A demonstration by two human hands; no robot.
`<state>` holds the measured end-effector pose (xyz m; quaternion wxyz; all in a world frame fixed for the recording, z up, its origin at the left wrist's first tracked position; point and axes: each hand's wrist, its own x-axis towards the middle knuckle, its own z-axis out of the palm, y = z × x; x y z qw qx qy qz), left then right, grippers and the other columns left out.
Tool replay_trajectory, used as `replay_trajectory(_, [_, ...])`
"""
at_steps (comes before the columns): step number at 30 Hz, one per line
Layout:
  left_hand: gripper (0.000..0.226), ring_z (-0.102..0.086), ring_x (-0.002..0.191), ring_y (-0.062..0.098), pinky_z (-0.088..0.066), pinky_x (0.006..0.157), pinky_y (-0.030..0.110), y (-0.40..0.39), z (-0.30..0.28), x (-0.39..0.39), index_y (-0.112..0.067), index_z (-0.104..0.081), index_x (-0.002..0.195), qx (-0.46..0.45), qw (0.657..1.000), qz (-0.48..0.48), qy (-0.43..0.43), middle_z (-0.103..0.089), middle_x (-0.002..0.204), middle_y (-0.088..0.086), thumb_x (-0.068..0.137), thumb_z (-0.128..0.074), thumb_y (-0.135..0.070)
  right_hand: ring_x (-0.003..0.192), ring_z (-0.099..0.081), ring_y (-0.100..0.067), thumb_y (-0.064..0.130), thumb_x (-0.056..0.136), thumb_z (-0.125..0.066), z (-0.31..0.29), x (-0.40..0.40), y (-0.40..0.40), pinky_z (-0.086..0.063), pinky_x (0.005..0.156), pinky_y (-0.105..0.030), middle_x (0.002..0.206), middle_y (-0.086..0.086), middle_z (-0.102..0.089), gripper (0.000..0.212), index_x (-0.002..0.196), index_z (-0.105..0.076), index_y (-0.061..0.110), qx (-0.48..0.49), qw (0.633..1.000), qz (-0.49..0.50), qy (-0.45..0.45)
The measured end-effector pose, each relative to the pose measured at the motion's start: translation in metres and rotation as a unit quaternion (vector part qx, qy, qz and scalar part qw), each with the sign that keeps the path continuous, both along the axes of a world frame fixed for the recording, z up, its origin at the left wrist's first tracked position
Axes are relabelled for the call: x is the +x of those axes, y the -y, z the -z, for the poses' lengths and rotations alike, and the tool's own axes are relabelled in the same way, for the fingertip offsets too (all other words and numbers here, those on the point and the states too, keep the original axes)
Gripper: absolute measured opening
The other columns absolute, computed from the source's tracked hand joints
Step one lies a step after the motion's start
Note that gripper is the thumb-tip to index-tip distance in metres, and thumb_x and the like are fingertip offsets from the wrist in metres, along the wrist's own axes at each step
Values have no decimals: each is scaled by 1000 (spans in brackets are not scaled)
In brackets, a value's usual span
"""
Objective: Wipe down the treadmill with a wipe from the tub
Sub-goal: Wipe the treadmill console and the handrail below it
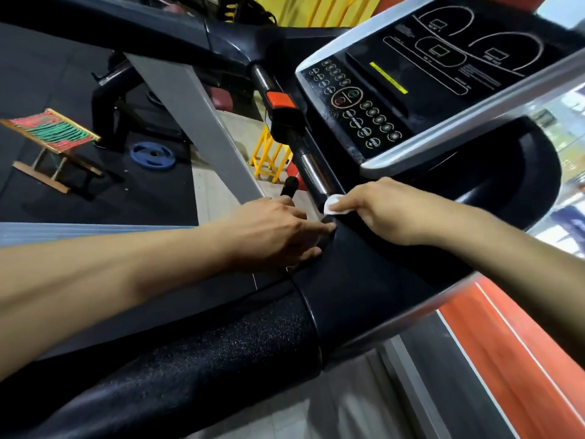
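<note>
The treadmill [364,299] fills the view, its console [437,90] beyond the hands. The left hand [272,232] lies flat on the black handrail, fingers straight, touching it. Just to its right, the right hand [376,210] pinches a small white wipe [334,206] against the rail's chrome end.

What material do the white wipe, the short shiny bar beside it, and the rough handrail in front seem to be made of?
Wipe: thin, soft non-woven fabric or paper, judging by its crumpled matte white look. Shiny bar: probably polished metal, since it shows bright reflections. Handrail: likely black foam or rubber padding, with a grainy, speckled surface.
</note>
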<state>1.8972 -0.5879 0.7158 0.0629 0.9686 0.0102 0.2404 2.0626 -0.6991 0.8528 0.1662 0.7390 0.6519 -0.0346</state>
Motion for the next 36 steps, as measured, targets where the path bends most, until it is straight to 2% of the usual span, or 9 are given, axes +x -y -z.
replay_trajectory(4, [59, -62, 100, 26, -49, 93, 43, 0, 1, 0, -34, -45, 149, 3, 1000, 1, 2, -68, 110, 0, 102, -22, -61, 127, -57, -26, 12, 97, -42, 4, 3, -4, -45, 108, -41, 132, 6, -67, 48, 125, -68, 41, 46, 998, 17, -30])
replay_trajectory(8, [66, -59, 97, 24, -48, 91, 42, 6, -3, -5, -36, -39, 154, 1, 1000, -15, -13, -66, 112, 0, 98, -15, -59, 120, -61, -26, 28, 86, -24, 9, -6, 13, -51, 100, -47, 128, 12, -64, 56, 124, -54, 57, 59, 998, 0, -28])
replay_trajectory(11, [68, -56, 104, 23, -49, 92, 42, 9, -8, -8, -40, -33, 156, -20, 999, -21, -36, -64, 121, -1, 95, -11, -59, 119, -62, -22, 15, 90, -34, 3, -2, 33, -51, 98, -46, 127, 15, -63, 51, 121, -63, 43, 75, 996, 3, -39])
replay_trajectory(13, [65, -56, 107, 23, -49, 93, 42, 12, -11, -8, -39, -35, 155, -32, 999, -20, -36, -64, 122, 0, 96, -17, -58, 122, -58, -27, 8, 95, -37, 8, 0, 38, -48, 101, -47, 132, 9, -61, 54, 133, -54, 43, 72, 997, 31, -18])
replay_trajectory(19, [75, -60, 105, 29, -49, 93, 40, 13, -22, -7, -34, -51, 148, -31, 998, -12, -48, -66, 120, 3, 87, -16, -59, 132, -54, -18, 12, 90, -35, 11, -8, 31, -40, 113, -33, 138, 12, -62, 57, 126, -66, 43, 113, 984, 87, -105])
replay_trajectory(25, [30, -61, 98, 18, -46, 84, 27, 19, -35, 3, -32, -63, 124, 1, 1000, -12, 3, -64, 112, -10, 100, -47, -40, 125, -57, -8, 8, 95, -39, -2, -26, 87, -44, 109, -32, 133, 21, -63, 49, 119, -70, 37, 118, 978, 70, -158])
replay_trajectory(29, [22, -60, 97, 22, -53, 81, 37, 36, -55, 16, -32, -54, 116, -19, 1000, 1, 22, -64, 111, -3, 94, -53, -31, 122, -60, -19, 7, 94, -43, -21, 17, 98, -47, 104, -33, 131, 9, -65, 51, 125, -68, 38, 147, 980, 121, -49])
replay_trajectory(32, [45, -60, 97, 23, -50, 86, 36, 44, -66, 36, -23, -63, 114, -20, 1000, -13, -5, -65, 107, -2, 89, -31, -43, 108, -68, -21, 6, 93, -41, -37, 68, 90, -51, 99, -35, 130, 5, -65, 50, 122, -69, 36, 232, 959, 160, -20])
replay_trajectory(36, [54, -60, 87, 26, -47, 81, 37, 46, -66, 68, -16, -64, 101, -39, 997, -50, -37, -63, 98, 2, 89, -22, -48, 115, -64, -28, 5, 95, -44, -45, 105, 46, -50, 102, -39, 136, -3, -60, 48, 129, -67, 31, 146, 979, 142, 13])
